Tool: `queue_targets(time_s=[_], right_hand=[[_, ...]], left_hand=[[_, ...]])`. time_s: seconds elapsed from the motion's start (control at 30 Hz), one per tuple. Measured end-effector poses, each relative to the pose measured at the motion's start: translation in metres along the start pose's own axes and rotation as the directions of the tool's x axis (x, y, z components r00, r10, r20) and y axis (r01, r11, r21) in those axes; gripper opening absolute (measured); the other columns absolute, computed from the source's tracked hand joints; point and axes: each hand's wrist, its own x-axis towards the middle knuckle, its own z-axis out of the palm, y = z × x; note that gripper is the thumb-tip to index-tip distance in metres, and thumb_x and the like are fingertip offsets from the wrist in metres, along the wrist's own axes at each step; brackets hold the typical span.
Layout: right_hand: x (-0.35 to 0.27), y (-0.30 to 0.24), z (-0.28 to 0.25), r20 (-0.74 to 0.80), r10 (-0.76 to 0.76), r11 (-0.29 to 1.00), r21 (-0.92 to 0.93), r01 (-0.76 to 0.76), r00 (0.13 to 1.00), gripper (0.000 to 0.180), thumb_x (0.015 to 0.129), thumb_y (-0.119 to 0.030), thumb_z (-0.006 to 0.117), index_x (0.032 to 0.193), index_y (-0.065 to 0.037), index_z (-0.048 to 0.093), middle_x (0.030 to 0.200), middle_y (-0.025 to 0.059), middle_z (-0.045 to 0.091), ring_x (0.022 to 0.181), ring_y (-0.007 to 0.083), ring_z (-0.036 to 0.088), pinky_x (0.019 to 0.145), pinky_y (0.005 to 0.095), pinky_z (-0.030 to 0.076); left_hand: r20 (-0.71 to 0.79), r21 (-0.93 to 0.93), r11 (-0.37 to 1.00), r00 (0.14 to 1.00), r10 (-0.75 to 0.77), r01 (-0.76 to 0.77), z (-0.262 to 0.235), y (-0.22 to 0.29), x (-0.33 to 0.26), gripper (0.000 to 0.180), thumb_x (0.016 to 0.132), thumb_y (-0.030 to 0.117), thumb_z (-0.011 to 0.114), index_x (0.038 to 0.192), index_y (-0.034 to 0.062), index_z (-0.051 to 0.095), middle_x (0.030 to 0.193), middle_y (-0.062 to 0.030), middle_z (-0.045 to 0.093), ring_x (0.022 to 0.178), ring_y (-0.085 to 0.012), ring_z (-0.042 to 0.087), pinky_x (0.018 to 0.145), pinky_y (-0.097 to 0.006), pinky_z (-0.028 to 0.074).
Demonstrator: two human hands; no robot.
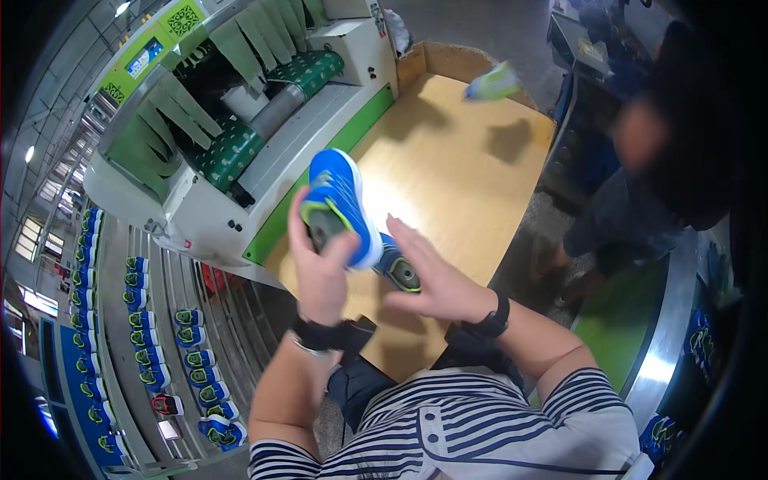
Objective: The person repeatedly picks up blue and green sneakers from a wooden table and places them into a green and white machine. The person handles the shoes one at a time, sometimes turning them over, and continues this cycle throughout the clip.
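Observation:
My left hand (318,268) grips a blue sneaker (342,192) by its heel end, thumb at the collar. The shoe has a white sole and lime-green collar trim, and its toe points away from me. With fingers stretched out and thumb apart, my right hand (436,280) holds nothing that I can see. Just left of that palm is a second blue sneaker (398,268), its opening and insole facing up. It is partly covered by the first shoe, and whether my right hand touches it I cannot tell.
A tan work table (472,184) lies ahead. Over its far end is a blurred lime-and-blue shoe (492,82), its shadow separate below. A conveyor machine (280,120) with hanging strips borders the left. Racks hold several sneakers (144,352). Another person (640,184) stands at right.

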Motion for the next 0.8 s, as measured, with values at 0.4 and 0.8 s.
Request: queue_targets(time_s=[0.4, 0.8], right_hand=[[-0.031, 0.057, 0.042, 0.007, 0.243, 0.968, 0.057, -0.243, 0.970, 0.076, 0.086, -0.018, 0.077, 0.151, -0.008, 0.040, 0.150, 0.0248, 0.043, 0.134, 0.0396, 0.048, 0.112, 0.0419, 0.040], [0.290, 0.024, -0.052, -0.307, -0.190, 0.969, 0.096, 0.229, 0.932, 0.064, 0.088, -0.023, 0.073, 0.146, -0.011, 0.047, 0.140, 0.0203, 0.054, 0.127, 0.0329, 0.055, 0.105, 0.0393, 0.045]], left_hand=[[-0.377, 0.705, 0.707, 0.813, 0.443, -0.059, -0.194, 0.018, 0.278, 0.092, 0.081, 0.038, 0.076, 0.147, -0.0093, 0.033, 0.142, -0.0317, 0.048, 0.134, -0.0436, 0.046, 0.114, -0.042, 0.034], [-0.146, 0.959, 0.199, 0.952, -0.270, 0.203, -0.120, -0.108, 0.071, 0.100, 0.089, 0.050, 0.068, 0.162, 0.0094, 0.012, 0.166, -0.0273, -0.003, 0.153, -0.0471, -0.001, 0.118, -0.067, 0.009]])
